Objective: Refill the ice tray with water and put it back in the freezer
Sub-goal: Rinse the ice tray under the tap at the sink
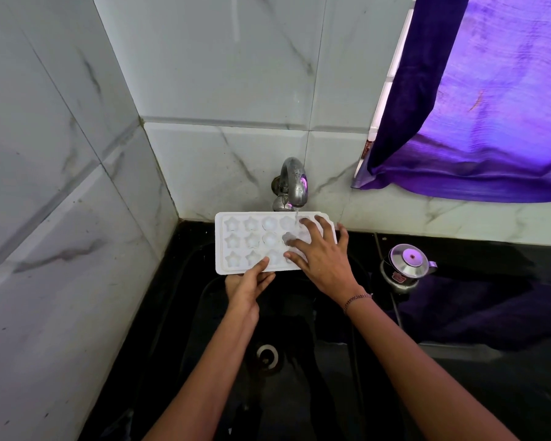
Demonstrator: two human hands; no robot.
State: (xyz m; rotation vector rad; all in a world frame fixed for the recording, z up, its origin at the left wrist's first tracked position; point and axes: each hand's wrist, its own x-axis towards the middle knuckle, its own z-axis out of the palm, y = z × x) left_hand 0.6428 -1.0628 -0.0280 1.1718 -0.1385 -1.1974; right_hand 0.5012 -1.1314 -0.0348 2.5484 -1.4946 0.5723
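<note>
Nearest, at 6 o'clock in the view, the drain [267, 358] sits in the bottom of the black sink [178, 313], and both forearms reach over it toward 12 o'clock. The left hand [248, 284] pinches the near long edge of the ice tray [252, 241], thumb on top and fingers curled beneath, bearing its weight. The right hand [322, 259] lies flat and spread on the tray's 3 o'clock end, fingers straight and splayed across the moulds, gripping nothing. The white tray hangs above the sink with its 3 rows of star and round moulds facing up, roughly level. A thin stream of water [296, 215] falls from the tap [295, 183] onto the tray's corner at about 1 o'clock, just beside the right fingertips. As I judge it, filling is at an early stage. To do it well, the tray should stay level and slide sideways under the stream so that each row fills. The spread hand would do better at the rim, since fingers over the moulds deflect water. At 3 o'clock from the tray a steel kettle [407, 265] stands on the counter; beyond hang a purple curtain [477, 106] and the tiled wall [220, 74].
</note>
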